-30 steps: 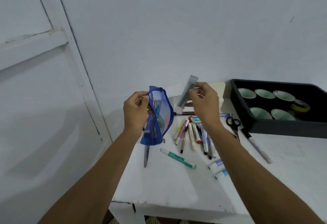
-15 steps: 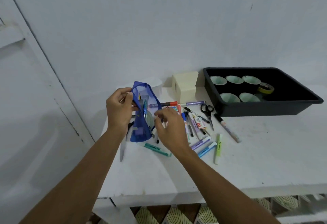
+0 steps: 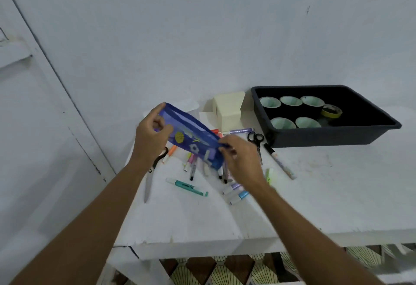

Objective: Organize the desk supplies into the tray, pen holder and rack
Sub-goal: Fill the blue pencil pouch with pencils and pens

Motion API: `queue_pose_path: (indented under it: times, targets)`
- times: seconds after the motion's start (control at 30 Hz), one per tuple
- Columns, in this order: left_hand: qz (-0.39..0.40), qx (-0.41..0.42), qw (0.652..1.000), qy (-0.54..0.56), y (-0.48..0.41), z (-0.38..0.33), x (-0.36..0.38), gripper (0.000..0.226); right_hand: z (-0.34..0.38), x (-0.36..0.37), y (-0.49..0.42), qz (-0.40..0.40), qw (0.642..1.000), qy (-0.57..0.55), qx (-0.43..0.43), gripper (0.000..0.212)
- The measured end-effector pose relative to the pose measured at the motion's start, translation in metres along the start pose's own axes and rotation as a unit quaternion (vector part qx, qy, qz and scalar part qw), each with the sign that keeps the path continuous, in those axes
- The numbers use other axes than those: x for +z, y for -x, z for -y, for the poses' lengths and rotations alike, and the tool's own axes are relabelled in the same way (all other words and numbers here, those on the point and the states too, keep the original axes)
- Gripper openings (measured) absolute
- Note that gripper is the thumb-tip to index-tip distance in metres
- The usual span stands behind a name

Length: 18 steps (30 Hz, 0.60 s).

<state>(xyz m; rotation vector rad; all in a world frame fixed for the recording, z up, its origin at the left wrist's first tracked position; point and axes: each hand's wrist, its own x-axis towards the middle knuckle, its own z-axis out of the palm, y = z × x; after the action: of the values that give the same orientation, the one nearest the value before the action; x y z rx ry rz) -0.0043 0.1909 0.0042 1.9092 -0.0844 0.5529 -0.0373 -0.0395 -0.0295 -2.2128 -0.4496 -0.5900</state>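
The step in hand looks like emptying the blue see-through plastic pouch. It is held in the air above the white surface, slanting from upper left down to lower right, over the scattered loose markers and pens. The left hand grips its upper end with curled fingers and thumb, and the right hand pinches the lower end. A few small items show inside through the plastic, so I judge the pouch not yet empty. The black plastic tray stands well apart at the right and holds only rolls of tape. The cream box stands at the back by the wall. The next move probably calls for opening or tipping the pouch so the remaining pieces drop onto the pile, with care that none rolls off the near edge, then setting it down to free both hands for sorting
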Motion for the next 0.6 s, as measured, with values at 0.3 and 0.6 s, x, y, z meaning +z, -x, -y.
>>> queue_pose_path:
  times: [0.3, 0.6]
  targets:
    - [0.158, 0.11, 0.968, -0.158, -0.008, -0.002, 0.029, 0.005, -0.038, -0.094, -0.048, 0.039, 0.995, -0.035, 0.08, 0.037]
    - [0.147, 0.038, 0.968, -0.201, 0.009, 0.01, 0.057, 0.018, -0.063, -0.083, -0.03, -0.012, 0.932, -0.278, 0.231, 0.022]
